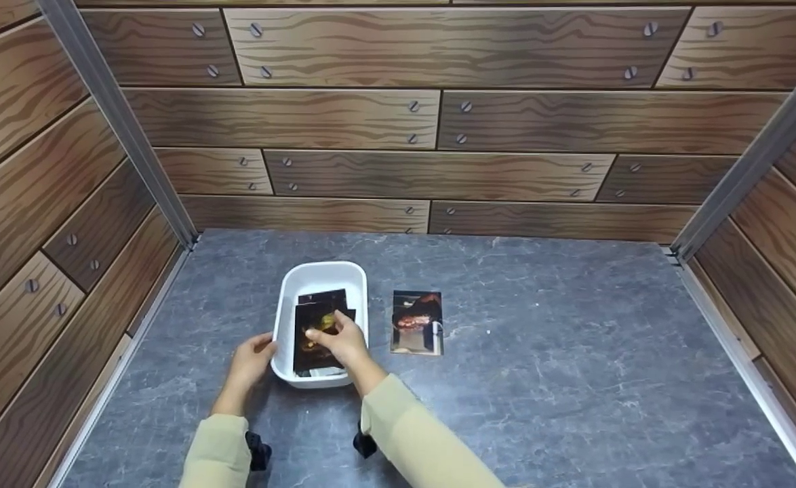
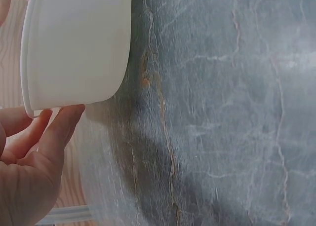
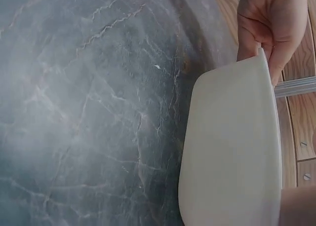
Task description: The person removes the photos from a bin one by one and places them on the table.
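Observation:
A white plastic tub [image 1: 323, 271] stands on the grey marbled table, holding several dark photo prints. My left hand [image 1: 250, 359] pinches the tub's rim at its near left side; the left wrist view shows fingertips against the outer wall [image 2: 79, 53]. Inside the tub, my right hand [image 1: 345, 342] is over the top photo print [image 1: 310, 352], thumb and forefinger spread apart across its dark face with yellow patches. The right hand hides part of that print. Another photo print [image 1: 417, 323], with a reddish, dark and pale picture, lies flat on the table right of the tub.
Wood-plank patterned walls [image 1: 439, 122] enclose the table [image 1: 574, 352] at the back and both sides. Metal rails [image 1: 127, 129] run along the corners. A darker print [image 1: 323, 297] shows at the far end of the stack, and something pale lies under its near end.

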`<move>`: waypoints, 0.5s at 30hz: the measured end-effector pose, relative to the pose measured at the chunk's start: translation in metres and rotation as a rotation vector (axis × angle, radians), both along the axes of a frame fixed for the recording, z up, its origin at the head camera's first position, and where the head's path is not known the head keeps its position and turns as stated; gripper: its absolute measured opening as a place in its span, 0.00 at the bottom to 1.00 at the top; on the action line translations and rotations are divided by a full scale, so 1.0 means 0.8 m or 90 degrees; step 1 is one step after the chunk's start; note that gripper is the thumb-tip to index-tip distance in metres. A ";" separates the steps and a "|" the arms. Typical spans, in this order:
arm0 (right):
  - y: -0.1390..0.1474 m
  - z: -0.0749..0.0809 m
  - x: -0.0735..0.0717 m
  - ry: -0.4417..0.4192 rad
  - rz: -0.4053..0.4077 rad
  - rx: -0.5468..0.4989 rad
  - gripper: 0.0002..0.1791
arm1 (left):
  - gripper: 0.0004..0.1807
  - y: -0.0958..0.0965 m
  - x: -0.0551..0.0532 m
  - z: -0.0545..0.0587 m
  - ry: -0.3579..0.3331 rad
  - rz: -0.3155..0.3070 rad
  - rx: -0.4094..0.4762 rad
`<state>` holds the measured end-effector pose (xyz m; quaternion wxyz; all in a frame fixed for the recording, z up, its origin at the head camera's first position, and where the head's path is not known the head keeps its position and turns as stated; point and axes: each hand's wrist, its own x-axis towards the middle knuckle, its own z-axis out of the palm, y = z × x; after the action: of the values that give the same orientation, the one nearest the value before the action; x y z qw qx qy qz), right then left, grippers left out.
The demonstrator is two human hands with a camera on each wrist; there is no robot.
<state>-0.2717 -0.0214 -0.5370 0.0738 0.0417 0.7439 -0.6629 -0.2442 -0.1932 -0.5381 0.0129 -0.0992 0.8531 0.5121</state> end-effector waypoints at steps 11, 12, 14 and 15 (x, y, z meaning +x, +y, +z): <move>-0.001 0.000 -0.006 -0.069 -0.017 0.014 0.41 | 0.21 0.001 -0.001 -0.001 0.019 0.000 -0.010; -0.002 -0.009 -0.010 -0.066 -0.017 0.009 0.39 | 0.20 0.001 0.000 -0.001 0.018 0.001 -0.010; -0.002 -0.019 -0.015 -0.041 -0.018 0.016 0.37 | 0.20 0.002 0.000 0.000 0.017 0.004 -0.013; -0.003 -0.044 -0.029 -0.023 -0.015 0.014 0.36 | 0.20 0.003 0.000 0.000 0.016 0.004 -0.015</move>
<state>-0.2946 -0.0240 -0.5724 0.0791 0.0636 0.7490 -0.6547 -0.2446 -0.1911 -0.5378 -0.0008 -0.0958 0.8588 0.5033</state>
